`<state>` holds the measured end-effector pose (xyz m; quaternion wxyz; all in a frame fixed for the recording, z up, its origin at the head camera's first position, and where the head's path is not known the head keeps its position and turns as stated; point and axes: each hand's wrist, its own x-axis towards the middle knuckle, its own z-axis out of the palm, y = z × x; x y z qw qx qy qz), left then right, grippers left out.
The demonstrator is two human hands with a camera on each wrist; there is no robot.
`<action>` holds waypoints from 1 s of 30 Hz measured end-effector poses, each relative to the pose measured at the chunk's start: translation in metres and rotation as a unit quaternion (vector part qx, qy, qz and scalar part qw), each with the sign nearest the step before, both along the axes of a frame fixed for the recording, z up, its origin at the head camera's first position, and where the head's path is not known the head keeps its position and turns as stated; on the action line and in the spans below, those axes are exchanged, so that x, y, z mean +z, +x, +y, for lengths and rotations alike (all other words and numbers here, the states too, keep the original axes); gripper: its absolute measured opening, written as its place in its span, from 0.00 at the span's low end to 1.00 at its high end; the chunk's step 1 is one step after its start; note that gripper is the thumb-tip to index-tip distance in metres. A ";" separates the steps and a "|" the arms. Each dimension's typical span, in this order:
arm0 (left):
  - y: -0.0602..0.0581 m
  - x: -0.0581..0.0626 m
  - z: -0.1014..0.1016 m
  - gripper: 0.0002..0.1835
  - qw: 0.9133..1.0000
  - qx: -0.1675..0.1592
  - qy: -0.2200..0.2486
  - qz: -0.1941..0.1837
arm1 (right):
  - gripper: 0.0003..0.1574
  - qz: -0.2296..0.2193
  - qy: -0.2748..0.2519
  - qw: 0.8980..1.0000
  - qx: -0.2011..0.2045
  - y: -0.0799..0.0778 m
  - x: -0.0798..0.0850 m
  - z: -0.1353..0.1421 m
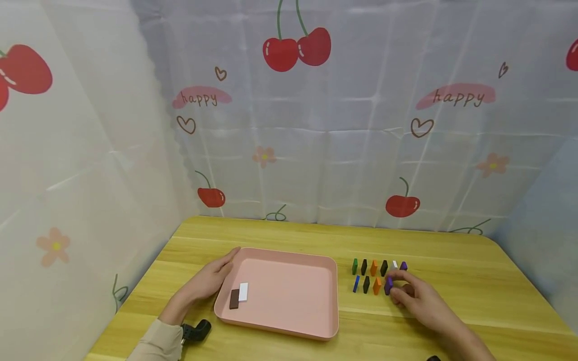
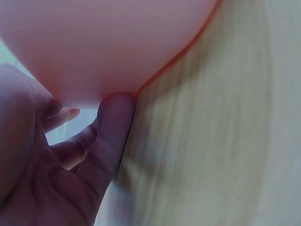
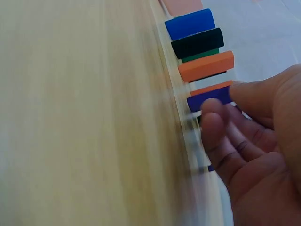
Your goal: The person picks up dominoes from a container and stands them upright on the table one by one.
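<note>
My left hand [image 1: 209, 278] holds the left side of a pink tray [image 1: 280, 328], its fingers against the outer wall. In the left wrist view a fingertip presses low on the pink wall, close to the tabletop. Inside the tray, at its left, lie a dark brown domino [image 1: 234, 299] and a white domino [image 1: 243, 292]. Right of the tray, my right hand [image 1: 422, 301] pinches an upright purple domino [image 1: 388, 286] between thumb and fingers. The right wrist view shows the thumb at one end of this purple domino [image 3: 207, 97], with fingertips covering part of its face.
Two rows of upright dominoes stand beside the right hand, among them a blue one [image 1: 356, 284], an orange one [image 1: 377, 286] and a green one [image 1: 354, 266]. A black curved object [image 1: 197, 331] is by the left wrist. Printed curtains [image 1: 316, 150] border the wooden table [image 1: 343, 346].
</note>
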<state>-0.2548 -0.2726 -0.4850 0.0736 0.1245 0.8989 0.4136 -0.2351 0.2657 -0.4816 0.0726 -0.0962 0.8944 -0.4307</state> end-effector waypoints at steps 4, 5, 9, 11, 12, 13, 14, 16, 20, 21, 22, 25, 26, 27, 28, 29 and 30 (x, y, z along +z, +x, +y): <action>0.000 0.001 0.001 0.28 1.000 0.001 0.007 0.000 | 0.23 0.021 0.018 1.000 -0.009 0.001 0.007 0.001; 0.000 0.001 0.001 0.28 1.000 -0.002 0.008 0.003 | 0.22 0.031 0.019 0.999 -0.008 0.001 0.008 0.002; 0.001 0.001 0.001 0.28 1.000 -0.005 0.011 0.005 | 0.22 0.077 0.017 0.997 0.006 0.002 0.015 0.005; 0.001 0.001 0.001 0.28 1.000 -0.004 0.012 0.003 | 0.22 0.096 0.014 0.995 0.011 0.002 0.018 0.006; 0.001 0.001 0.000 0.28 1.000 -0.002 0.012 0.001 | 0.22 0.105 0.014 0.994 0.014 0.002 0.020 0.005; 0.001 0.001 0.000 0.28 1.000 -0.002 0.012 -0.001 | 0.22 0.113 0.012 0.993 0.015 0.003 0.022 0.004; 0.001 0.001 0.000 0.29 1.000 -0.002 0.010 -0.001 | 0.22 0.120 0.011 0.993 0.016 0.003 0.025 0.003; 0.001 0.002 0.000 0.29 1.000 0.002 0.009 -0.006 | 0.21 0.129 0.013 0.992 0.013 0.004 0.030 -0.001; 0.001 0.001 -0.001 0.29 1.000 0.000 0.002 -0.002 | 0.16 0.140 0.024 0.990 0.012 0.007 0.041 -0.014; 0.001 0.001 -0.001 0.29 1.000 0.003 0.003 -0.004 | 0.15 0.142 0.024 0.989 0.015 0.008 0.044 -0.018; 0.001 0.001 0.000 0.29 1.000 0.003 0.004 -0.004 | 0.14 0.145 0.022 0.989 0.023 0.008 0.046 -0.022; 0.001 0.001 0.000 0.29 1.000 0.003 0.008 -0.008 | 0.11 0.146 0.008 0.988 0.054 0.007 0.049 -0.034; 0.000 0.001 -0.001 0.29 1.000 0.003 0.007 -0.007 | 0.11 0.142 -0.004 0.987 0.070 0.006 0.050 -0.038; 0.000 0.001 0.000 0.29 1.000 0.006 0.008 -0.011 | 0.11 0.137 -0.016 0.987 0.088 0.004 0.050 -0.043; 0.000 0.002 0.000 0.28 1.000 0.007 0.008 -0.013 | 0.11 0.130 -0.028 0.985 0.108 0.003 0.051 -0.048; -0.001 0.002 0.000 0.28 1.000 0.008 0.007 -0.013 | 0.11 0.121 -0.037 0.984 0.126 0.001 0.051 -0.053; -0.001 0.002 0.000 0.28 1.000 0.009 0.007 -0.014 | 0.12 0.113 -0.047 0.982 0.144 -0.001 0.051 -0.059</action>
